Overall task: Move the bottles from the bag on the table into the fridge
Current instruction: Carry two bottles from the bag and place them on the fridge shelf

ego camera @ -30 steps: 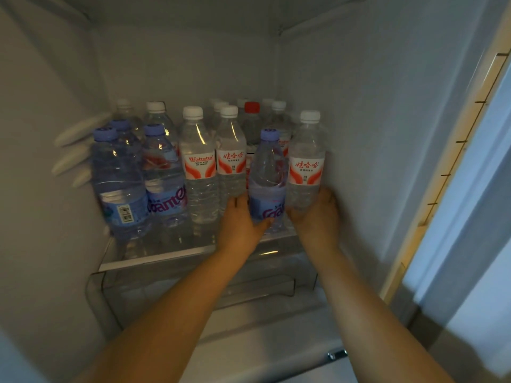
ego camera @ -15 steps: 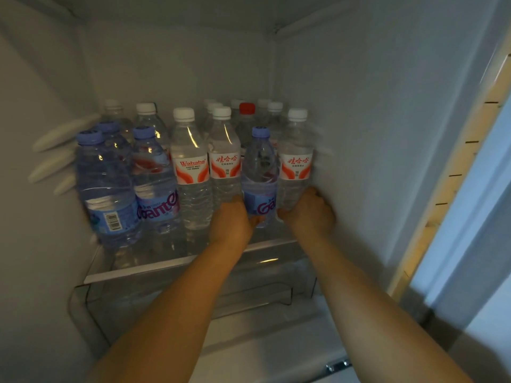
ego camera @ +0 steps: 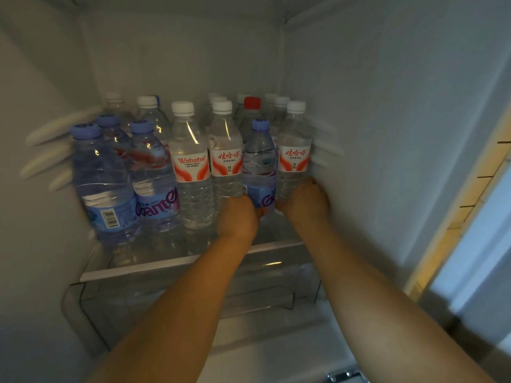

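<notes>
Fingers of the left hand [ego camera: 239, 215] and right hand [ego camera: 304, 201] grip two bottles at the shelf's [ego camera: 171, 268] right; many already stand inside, so the task looks well along.

Red "Wahaha" printed on the white label of a clear white-capped bottle [ego camera: 190, 172]. Red Chinese characters "娃哈哈" on the labels of two more white-capped bottles [ego camera: 226, 158] [ego camera: 294, 158]. Partly hidden purple lettering, not fully readable, across a blue-capped bottle [ego camera: 154, 189]; barcode on another [ego camera: 106, 194].

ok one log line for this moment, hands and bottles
left hand grips blue-capped bottle | right hand grips white-capped bottle | both upright on fridge shelf
</notes>
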